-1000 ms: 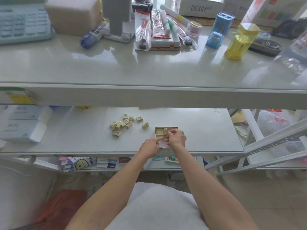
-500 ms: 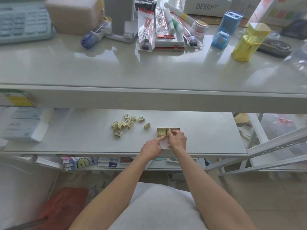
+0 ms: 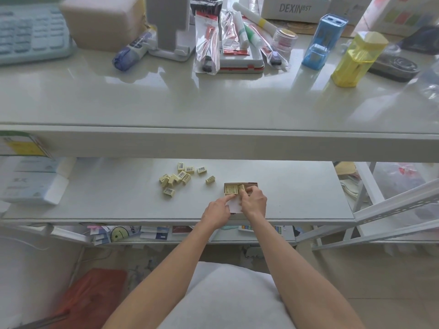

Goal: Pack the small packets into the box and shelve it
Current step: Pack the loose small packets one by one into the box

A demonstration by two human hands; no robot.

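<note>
A small open cardboard box point(image 3: 251, 184) lies on the lower white shelf point(image 3: 297, 198), with pale yellow packets point(image 3: 231, 189) lined up in its far left corner. My right hand point(image 3: 253, 201) pinches one packet point(image 3: 242, 188) and holds it upright inside the box. My left hand point(image 3: 217, 211) rests at the box's near left edge, its forefinger stretched out and touching the packets. Several loose packets point(image 3: 180, 177) with barcodes lie scattered to the left of the box, one point(image 3: 210, 179) apart from the pile.
The glossy upper shelf point(image 3: 213, 103) overhangs the workspace and carries a calculator point(image 3: 28, 32), stationery packs point(image 3: 206, 43), a blue sharpener point(image 3: 324, 41) and a yellow one point(image 3: 356, 59). White cartons point(image 3: 31, 184) sit at the lower shelf's left end. A white rack point(image 3: 392, 210) stands to the right.
The hands have stayed at the box. The right hand's packet has gone slightly further in beside the row, and the left forefinger has stayed against the packets.
</note>
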